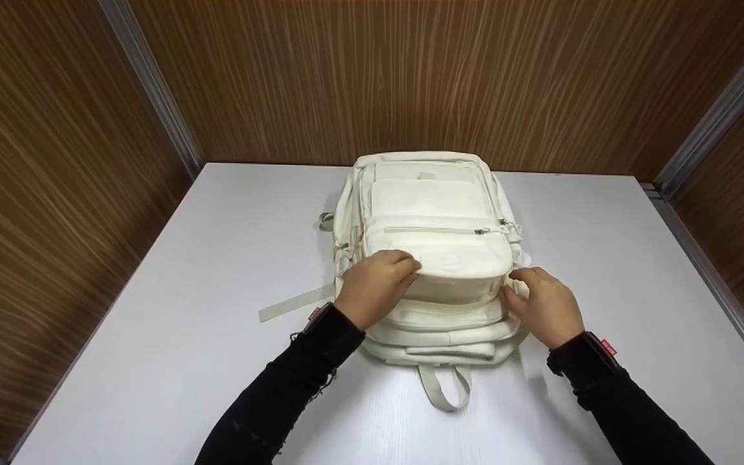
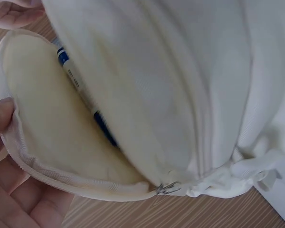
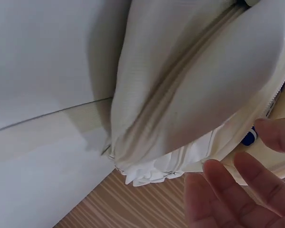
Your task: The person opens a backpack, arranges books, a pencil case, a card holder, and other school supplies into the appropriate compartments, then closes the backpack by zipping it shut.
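A cream-white backpack [image 1: 433, 197] lies on the table, its top handle [image 1: 436, 391] toward the person. The front pocket is unzipped, and its flap [image 2: 47, 109] stands away from the bag. My left hand [image 1: 375, 284] pinches the flap's zipped edge between thumb and fingers. At the pocket's right side is my right hand [image 1: 546, 307], thumb and fingers apart with nothing between them, fingertips close to the opening. Inside the pocket lies a blue-and-white marker [image 2: 76, 78], partly hidden by the fabric; its blue end [image 3: 250, 137] shows beyond my right fingers in the right wrist view.
The white table [image 1: 185, 278] extends around the bag. A loose strap [image 1: 294, 303] trails off the bag's left side. Wood-grain panels [image 1: 398, 84] stand behind and at both sides, with metal corner strips [image 1: 152, 84].
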Tool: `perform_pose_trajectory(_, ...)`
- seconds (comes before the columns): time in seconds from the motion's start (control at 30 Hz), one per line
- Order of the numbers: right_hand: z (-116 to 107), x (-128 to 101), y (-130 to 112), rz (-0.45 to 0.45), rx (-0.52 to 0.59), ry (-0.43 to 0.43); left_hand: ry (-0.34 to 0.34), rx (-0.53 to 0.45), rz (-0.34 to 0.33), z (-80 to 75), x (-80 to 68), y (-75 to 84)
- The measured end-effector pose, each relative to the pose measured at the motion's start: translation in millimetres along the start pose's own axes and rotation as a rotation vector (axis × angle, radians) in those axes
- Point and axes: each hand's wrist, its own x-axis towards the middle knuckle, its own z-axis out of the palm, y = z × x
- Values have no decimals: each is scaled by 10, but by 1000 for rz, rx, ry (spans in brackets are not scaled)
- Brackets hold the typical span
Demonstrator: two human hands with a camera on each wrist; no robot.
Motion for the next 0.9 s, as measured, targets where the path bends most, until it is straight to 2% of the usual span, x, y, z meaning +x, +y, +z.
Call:
perform_pose_trajectory(0.23,21,-37,100,58,26,-65,13,32,37,233,-218,-16)
perform_pose_trajectory(0.33,31,-49,117,62,29,-91,10,15,47,261,-284,-50)
perform_pose_trajectory(0.43,26,-54,103,63,39,-95,40,-48,17,226,-313,-120)
perform_pose_trajectory(0.53,22,-63,59,50,43,-82,107,-125,-116,167,-310,-251)
perform_pose_trajectory(0.63,25,-94,-17,18,31,-68,125,-196,-346,127,-319,-445)
perform_pose_trajectory(0.7,31,-140,-85,-15,17,-64,83,-252,-514,120,-347,-584)
perform_pose_trajectory(0.77,41,-197,-158,-53,8,-61,-1,-310,-656,135,-387,-708)
perform_pose_trajectory(0.83,58,-261,-231,-101,1,-61,-79,-356,-738,166,-433,-807)
perform_pose_trajectory(0.9,83,-324,-300,-159,-10,-67,-137,-389,-769,204,-475,-872)
